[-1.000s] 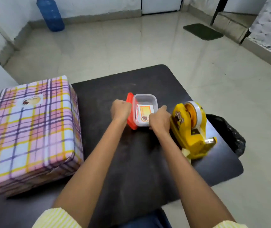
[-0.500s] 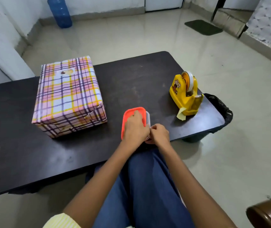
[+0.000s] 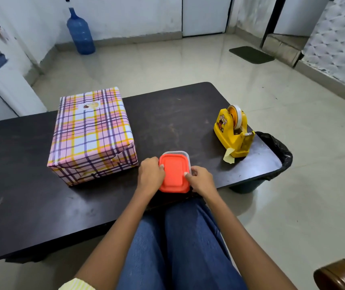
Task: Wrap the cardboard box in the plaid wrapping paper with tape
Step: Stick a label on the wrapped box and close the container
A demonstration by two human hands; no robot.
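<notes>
Plaid-wrapped cardboard box (image 3: 92, 135) on dark desk (image 3: 20, 185), centre-left of frame. Orange-lidded plastic container (image 3: 174, 173) at desk's near edge, lower right of box, between left hand (image 3: 150, 174) and right hand (image 3: 202, 181). Yellow tape dispenser (image 3: 233, 132) at desk's right end; black-lined bin (image 3: 278, 151) just beyond.

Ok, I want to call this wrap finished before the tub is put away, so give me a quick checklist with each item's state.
1. The wrapped box shows no bare cardboard: ok on the faces in view.
2. The near end flap is folded down: ok; its tape, cannot tell.
3. The sticker is on top: ok.
4. The orange lid sits on the tub: ok; snapped shut, cannot tell.
5. The left hand and right hand grip the tub: ok.
6. The tape dispenser stands upright on the table: ok.
</notes>
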